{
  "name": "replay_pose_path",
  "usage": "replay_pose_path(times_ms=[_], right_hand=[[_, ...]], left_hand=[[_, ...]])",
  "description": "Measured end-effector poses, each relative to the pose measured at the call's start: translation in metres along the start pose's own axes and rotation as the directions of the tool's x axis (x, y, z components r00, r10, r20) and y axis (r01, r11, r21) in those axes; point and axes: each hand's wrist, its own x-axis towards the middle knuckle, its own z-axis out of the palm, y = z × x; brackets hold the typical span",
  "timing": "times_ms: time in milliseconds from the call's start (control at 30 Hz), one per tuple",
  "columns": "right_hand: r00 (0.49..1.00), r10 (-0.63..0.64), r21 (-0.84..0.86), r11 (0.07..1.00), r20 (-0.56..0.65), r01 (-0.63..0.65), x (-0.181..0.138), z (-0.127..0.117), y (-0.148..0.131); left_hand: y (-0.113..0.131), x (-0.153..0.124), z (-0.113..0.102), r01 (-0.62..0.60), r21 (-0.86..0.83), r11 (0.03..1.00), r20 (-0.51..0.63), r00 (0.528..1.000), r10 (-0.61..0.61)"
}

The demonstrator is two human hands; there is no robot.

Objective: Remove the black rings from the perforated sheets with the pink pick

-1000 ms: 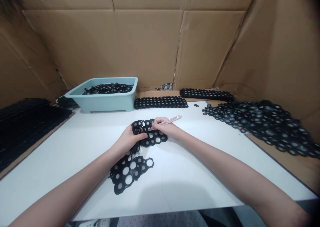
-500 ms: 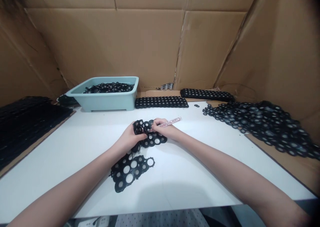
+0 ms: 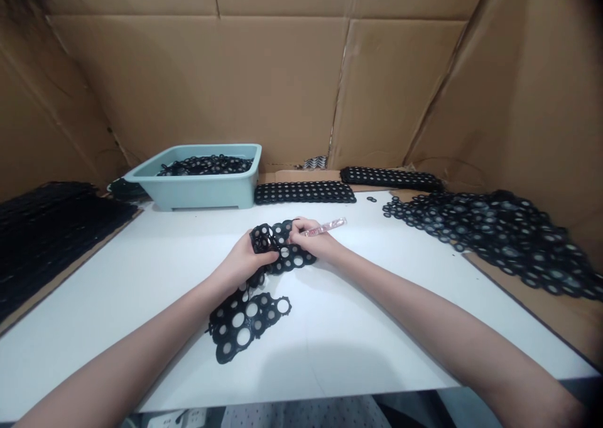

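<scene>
So, both hands are pretty much closed up at the middle of the tabletop (image 3: 358,315). A bunched bit of black ring mesh (image 3: 292,254) is pinched between the thumb and fingers of the left hand (image 3: 244,257). A clear, pen-like tool (image 3: 330,225) with reddish marks is gripped in the curled right hand (image 3: 315,239), its back end pointed off to the right. The tip is lost among fingers and mesh, so what's being touched by it can't be told.

More mesh is spread flat on the near side of the left hand, as a ragged piece (image 3: 245,321) with bigger holes. Whether it's all joined up can't really be seen, since the view is blocked by the left wrist.

Further out, a pale blue tub (image 3: 202,193) is parked far left, with a pile of black rings (image 3: 207,165) held inside. Just right of it, a neat ring strip (image 3: 301,192) is laid out, and another strip (image 3: 391,178) is set farther right. A couple of loose rings (image 3: 372,199) have been left near those. The right side is taken up by a big heap of rings (image 3: 494,239), the left by a dark stack (image 3: 56,233), and everything's backed by cardboard walls (image 3: 282,82).
</scene>
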Motion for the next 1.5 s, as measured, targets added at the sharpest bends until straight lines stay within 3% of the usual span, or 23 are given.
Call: replay_pose_path(times_ms=[133,333,633,967,1500], right_hand=[[0.998,-0.051,-0.035,0.998,-0.025,0.050,-0.002,-0.001,-0.007],[1.000,0.001,-0.014,1.000,0.015,-0.001,-0.003,0.000,-0.006],[1.000,-0.002,-0.068,0.998,-0.010,0.002,-0.002,0.002,-0.006],[0.999,0.041,-0.078,0.996,0.026,-0.039,-0.003,0.003,-0.004],[0.996,0.035,-0.030,0.999,0.079,-0.033,-0.001,0.001,0.005]], left_hand=[[0.000,0.000,-0.002,0.023,0.066,0.998,-0.037,0.999,-0.020],[0.000,0.000,-0.001,0.065,0.031,0.997,-0.090,0.994,-0.062],[0.001,-0.001,0.000,0.076,-0.011,0.997,-0.066,0.995,-0.077],[0.002,0.000,0.001,0.034,0.046,0.998,-0.063,0.998,-0.031],[-0.001,-0.001,0.001,0.059,-0.034,0.998,-0.033,0.998,-0.060]])
